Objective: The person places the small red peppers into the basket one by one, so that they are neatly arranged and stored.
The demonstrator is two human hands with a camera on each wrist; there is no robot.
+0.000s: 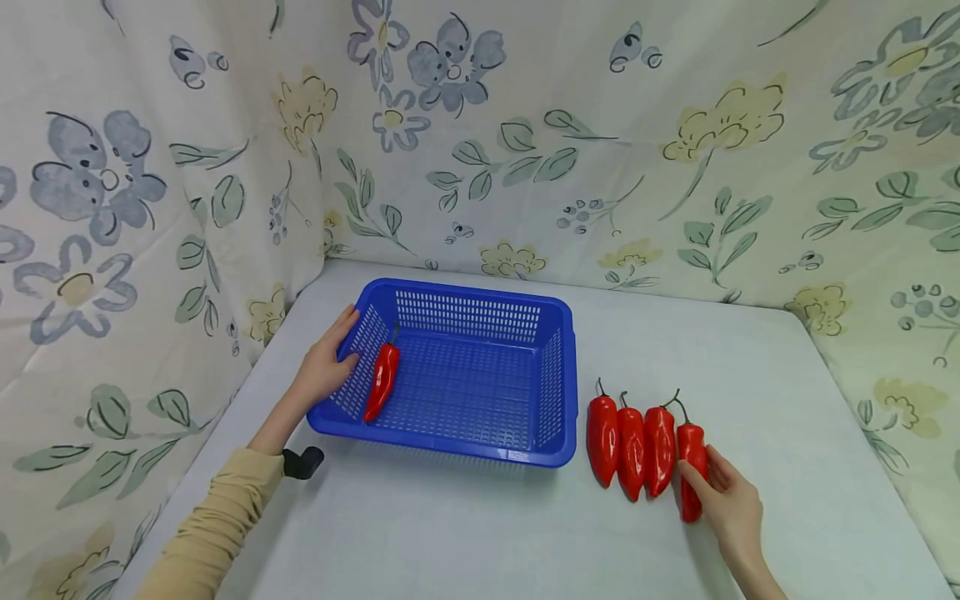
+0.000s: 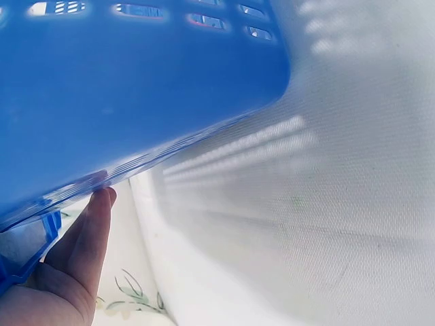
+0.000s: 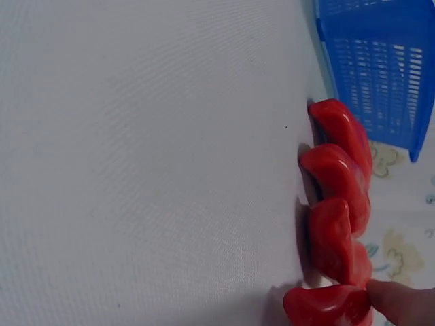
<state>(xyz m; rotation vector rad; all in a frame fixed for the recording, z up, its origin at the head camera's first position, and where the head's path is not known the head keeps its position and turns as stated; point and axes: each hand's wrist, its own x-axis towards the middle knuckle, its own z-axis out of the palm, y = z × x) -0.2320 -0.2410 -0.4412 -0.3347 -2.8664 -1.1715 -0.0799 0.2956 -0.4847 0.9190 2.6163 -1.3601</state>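
My left hand [image 1: 322, 365] grips the left rim of a blue plastic basket [image 1: 450, 446], with its thumb over the edge. In the left wrist view, fingers [image 2: 92, 238] lie against the outside of that basket [image 2: 129, 88]. Inside it, along the left wall, lies one red chili pepper [image 1: 383, 379]. At the right, my right hand [image 1: 733, 500] pinches the rightmost red pepper [image 1: 692, 450] of a row, thumb on one side and fingers on the other. Its lower end shows in the right wrist view beside a fingertip [image 3: 401, 302].
Three more red peppers, a left one [image 1: 602, 437], a middle one [image 1: 632, 450] and a right one [image 1: 660, 450], lie side by side between basket and right hand. Flowered cloth [image 1: 495, 183] hangs behind and left of the white table [image 1: 487, 533].
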